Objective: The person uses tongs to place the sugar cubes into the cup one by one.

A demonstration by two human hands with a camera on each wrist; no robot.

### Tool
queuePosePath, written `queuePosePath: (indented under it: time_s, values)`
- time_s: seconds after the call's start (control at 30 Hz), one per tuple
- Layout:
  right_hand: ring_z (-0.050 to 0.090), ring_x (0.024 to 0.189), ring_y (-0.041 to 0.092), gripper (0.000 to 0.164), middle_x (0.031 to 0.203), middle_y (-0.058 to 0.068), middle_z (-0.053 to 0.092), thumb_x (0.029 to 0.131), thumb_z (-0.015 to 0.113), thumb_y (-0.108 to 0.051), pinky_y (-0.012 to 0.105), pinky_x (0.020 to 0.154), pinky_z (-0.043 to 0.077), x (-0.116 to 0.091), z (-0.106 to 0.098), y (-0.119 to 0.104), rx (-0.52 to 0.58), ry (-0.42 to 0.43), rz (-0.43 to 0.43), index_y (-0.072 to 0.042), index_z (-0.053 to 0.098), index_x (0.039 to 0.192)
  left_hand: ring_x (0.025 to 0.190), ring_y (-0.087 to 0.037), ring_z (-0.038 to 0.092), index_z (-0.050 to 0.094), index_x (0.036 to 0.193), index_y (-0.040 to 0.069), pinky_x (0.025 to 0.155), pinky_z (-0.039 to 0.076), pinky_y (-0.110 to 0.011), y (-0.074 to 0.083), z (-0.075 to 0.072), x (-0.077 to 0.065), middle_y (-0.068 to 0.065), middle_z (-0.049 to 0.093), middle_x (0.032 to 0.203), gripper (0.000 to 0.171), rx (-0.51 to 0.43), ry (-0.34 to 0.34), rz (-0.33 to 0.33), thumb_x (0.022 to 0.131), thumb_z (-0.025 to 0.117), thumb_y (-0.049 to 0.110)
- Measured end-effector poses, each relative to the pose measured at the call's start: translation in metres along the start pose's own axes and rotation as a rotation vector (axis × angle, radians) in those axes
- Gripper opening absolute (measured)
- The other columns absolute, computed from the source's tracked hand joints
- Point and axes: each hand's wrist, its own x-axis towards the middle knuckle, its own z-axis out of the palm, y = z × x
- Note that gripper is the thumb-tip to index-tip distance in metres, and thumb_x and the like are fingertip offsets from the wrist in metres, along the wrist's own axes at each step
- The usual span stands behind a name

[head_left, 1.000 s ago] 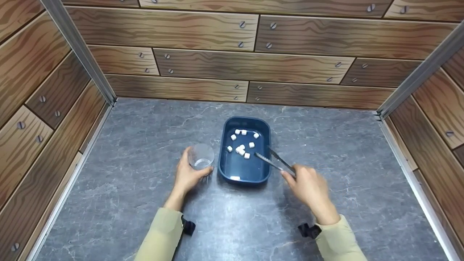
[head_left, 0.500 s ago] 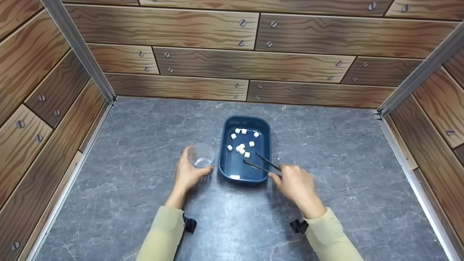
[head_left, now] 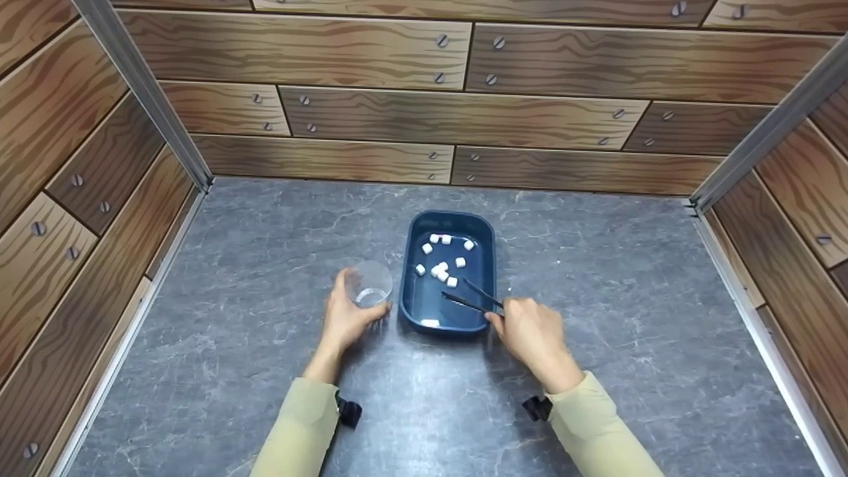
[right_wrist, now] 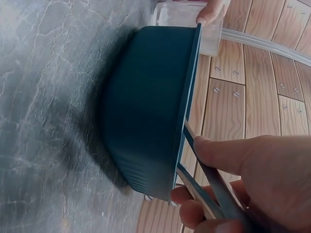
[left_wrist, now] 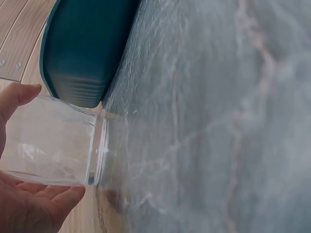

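Observation:
My left hand [head_left: 348,311] holds a clear plastic cup [head_left: 370,281] upright on the table, thumb on one side and fingers round the other. No contents show inside the cup [left_wrist: 53,141] in the left wrist view. In my right hand [head_left: 533,334] is a pair of dark tongs [head_left: 467,302], their arms spread apart and their tips reaching down inside a blue tub [head_left: 405,305]. Several small white cubes [head_left: 442,271] lie on the tub's floor, just beyond the tips. From the right wrist view, the tub's wall [right_wrist: 146,107] hides the tong tips.
The tub stands just right of the cup on a grey marbled tabletop [head_left: 298,218]. Wood-patterned panels [head_left: 371,119] enclose the table at the back and both sides, with metal strips [head_left: 149,99] at the corners.
My right hand has moved left, bringing the tongs from over the tub's right rim to inside it, near the cubes. The left hand and cup have stayed in place.

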Motion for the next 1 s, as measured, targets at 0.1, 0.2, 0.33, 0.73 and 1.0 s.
queuePosePath:
  time_s: [0.1, 0.2, 0.33, 0.73, 1.0]
  values:
    - [0.051, 0.046, 0.024, 0.036, 0.057, 0.005, 0.053, 0.091, 0.069, -0.037, 0.039, 0.039, 0.042, 0.003, 0.001, -0.002, -0.027, 0.009, -0.004, -0.006, 0.063, 0.074, 0.119, -0.034, 0.053, 0.042, 0.137, -0.001, 0.102, 0.041, -0.043, -0.001, 0.001, 0.001, -0.019, 0.059, 0.129, 0.091, -0.016, -0.005, 0.004, 0.062, 0.090, 0.016]
    - [0.053, 0.049, 0.026, 0.036, 0.058, 0.006, 0.055, 0.091, 0.068, -0.037, 0.041, 0.040, 0.043, 0.007, 0.002, -0.005, -0.055, 0.005, 0.001, -0.006, 0.064, 0.073, 0.119, -0.033, 0.054, 0.043, 0.136, -0.001, 0.103, 0.041, -0.042, -0.001, 0.001, 0.001, -0.019, 0.059, 0.128, 0.089, -0.032, -0.002, 0.013, 0.062, 0.090, 0.014]
    - [0.057, 0.053, 0.030, 0.038, 0.063, 0.009, 0.061, 0.092, 0.065, -0.038, 0.044, 0.044, 0.046, 0.013, 0.002, -0.009, -0.093, -0.027, 0.020, -0.005, 0.066, 0.073, 0.118, -0.034, 0.054, 0.042, 0.136, -0.001, 0.104, 0.040, -0.042, -0.001, 0.001, 0.002, -0.019, 0.059, 0.128, 0.090, -0.048, -0.006, 0.018, 0.061, 0.090, 0.012]
    - [0.061, 0.058, 0.039, 0.030, 0.069, 0.018, 0.065, 0.090, 0.065, -0.023, 0.052, 0.047, 0.049, 0.014, 0.007, -0.013, -0.066, 0.061, -0.031, 0.000, 0.065, 0.071, 0.120, -0.034, 0.053, 0.040, 0.138, -0.004, 0.106, 0.038, -0.041, -0.001, 0.001, 0.002, -0.021, 0.058, 0.128, 0.092, -0.075, -0.019, 0.020, 0.061, 0.090, 0.010]
    - [0.062, 0.058, 0.038, 0.032, 0.068, 0.021, 0.065, 0.088, 0.068, -0.024, 0.051, 0.047, 0.049, 0.015, 0.007, -0.013, -0.009, 0.072, -0.007, 0.003, 0.066, 0.072, 0.118, -0.033, 0.054, 0.043, 0.135, -0.001, 0.103, 0.041, -0.042, 0.000, 0.000, 0.001, -0.020, 0.058, 0.127, 0.088, -0.066, -0.016, 0.018, 0.061, 0.090, 0.012]
